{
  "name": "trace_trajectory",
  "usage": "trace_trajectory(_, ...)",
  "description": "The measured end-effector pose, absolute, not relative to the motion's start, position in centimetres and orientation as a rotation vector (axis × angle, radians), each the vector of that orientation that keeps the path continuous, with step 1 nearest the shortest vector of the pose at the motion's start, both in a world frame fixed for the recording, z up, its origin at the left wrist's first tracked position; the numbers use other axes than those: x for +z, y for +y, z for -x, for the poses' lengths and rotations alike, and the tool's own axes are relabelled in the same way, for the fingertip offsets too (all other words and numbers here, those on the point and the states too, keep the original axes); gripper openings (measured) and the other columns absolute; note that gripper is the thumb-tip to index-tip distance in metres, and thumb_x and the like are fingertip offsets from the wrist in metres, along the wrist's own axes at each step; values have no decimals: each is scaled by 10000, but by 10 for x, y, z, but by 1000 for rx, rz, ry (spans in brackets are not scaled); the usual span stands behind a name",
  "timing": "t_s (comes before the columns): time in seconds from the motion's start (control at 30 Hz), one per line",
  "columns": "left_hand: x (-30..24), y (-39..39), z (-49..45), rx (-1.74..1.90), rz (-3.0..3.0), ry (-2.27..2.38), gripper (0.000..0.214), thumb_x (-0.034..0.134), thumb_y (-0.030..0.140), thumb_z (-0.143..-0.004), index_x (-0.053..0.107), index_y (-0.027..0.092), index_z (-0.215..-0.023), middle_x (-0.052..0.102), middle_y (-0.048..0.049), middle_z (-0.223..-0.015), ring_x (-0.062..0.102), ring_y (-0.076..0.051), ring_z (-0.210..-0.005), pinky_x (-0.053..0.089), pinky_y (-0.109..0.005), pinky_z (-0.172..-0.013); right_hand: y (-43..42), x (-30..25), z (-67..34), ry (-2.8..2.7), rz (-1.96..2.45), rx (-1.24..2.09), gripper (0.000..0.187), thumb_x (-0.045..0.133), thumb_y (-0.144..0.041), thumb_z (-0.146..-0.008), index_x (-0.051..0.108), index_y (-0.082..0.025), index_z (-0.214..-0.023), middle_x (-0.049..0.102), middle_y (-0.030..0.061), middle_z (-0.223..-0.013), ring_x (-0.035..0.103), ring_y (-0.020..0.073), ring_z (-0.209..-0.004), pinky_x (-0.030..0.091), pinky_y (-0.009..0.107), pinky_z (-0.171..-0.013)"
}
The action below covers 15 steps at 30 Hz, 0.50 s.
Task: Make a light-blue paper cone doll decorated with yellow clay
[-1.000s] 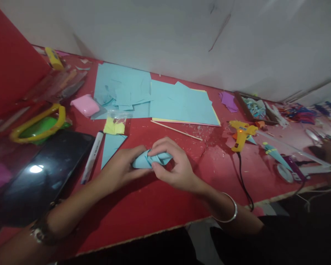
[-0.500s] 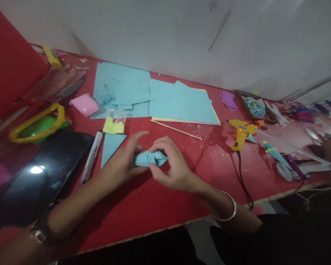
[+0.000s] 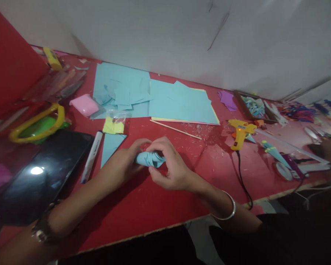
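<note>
Between my two hands is a rolled piece of light blue paper (image 3: 145, 159), its loose layers showing at the right end. My left hand (image 3: 128, 160) is closed round the roll's left end, the fingertips partly hidden. Fingers and thumb of my right hand (image 3: 172, 167) curl about the right end and pinch its edge. Left of my left hand, a blue paper triangle (image 3: 110, 147) lies on the red table (image 3: 165, 209), with a white marker (image 3: 92, 156) beside it. Beyond my hands rests a thin wooden stick (image 3: 176, 129).
Blue paper sheets (image 3: 182, 101) lie along the wall, near a yellow packet (image 3: 114, 125) and a pink case (image 3: 84, 105). A yellow glue gun (image 3: 239, 134) with a black cord stands to the right. At left lies a shiny black object (image 3: 49, 173).
My left fingers and thumb have closed in on the paper roll. The roll has turned a little, and its right end looks rounder and less pointed. My right hand has barely moved.
</note>
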<state>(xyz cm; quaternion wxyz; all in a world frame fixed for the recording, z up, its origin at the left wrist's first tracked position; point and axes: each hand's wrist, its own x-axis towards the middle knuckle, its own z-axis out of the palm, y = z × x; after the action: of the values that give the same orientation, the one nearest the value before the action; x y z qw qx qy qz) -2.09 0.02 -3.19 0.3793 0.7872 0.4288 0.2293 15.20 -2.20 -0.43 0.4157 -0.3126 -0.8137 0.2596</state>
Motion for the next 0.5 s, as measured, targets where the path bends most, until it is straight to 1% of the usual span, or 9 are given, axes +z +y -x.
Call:
trace_trajectory(0.1,-33,1,21,595,-2007,1085,419,512,236,-761,399,227,-1164,654,-9,-843,630,-176,-671,448,-264,-570,-22,-3,-153,-2073,789,649,307,488,-146,-750,400,-208,-1038,461,58,-978,466,172,-896,453,340,-740)
trace_trajectory(0.2,-32,1,20,587,-2009,1127,442,517,250,-761,389,206,-1181,652,-10,-809,625,-178,-657,454,-273,-574,-23,-2,-154,-2046,800,715,282,493,-192,-773,407,-217,-1041,463,56,-994,469,177,-916,454,349,-755)
trace_trajectory(0.27,-30,1,20,579,-2031,1172,437,519,255,-763,395,198,-1178,649,-12,-795,623,-180,-651,457,-284,-588,-23,-1,-154,-1972,833,801,234,462,-210,-809,418,-215,-1039,463,54,-984,477,169,-909,455,336,-750)
trace_trajectory(0.37,-31,0,20,608,-2099,1216,465,508,255,-780,363,210,-1220,641,-8,-768,612,-176,-616,435,-269,-550,-23,-2,-154,-1888,887,888,177,422,-207,-846,440,-210,-1023,464,48,-965,483,151,-884,454,314,-746)
trace_trajectory(0.5,-31,-2,22,601,-2187,1294,495,478,226,-786,329,212,-1258,634,-22,-787,607,-177,-605,406,-247,-512,-22,-3,-153,-1872,892,931,150,445,-206,-840,459,-208,-990,473,38,-949,483,137,-855,452,301,-747)
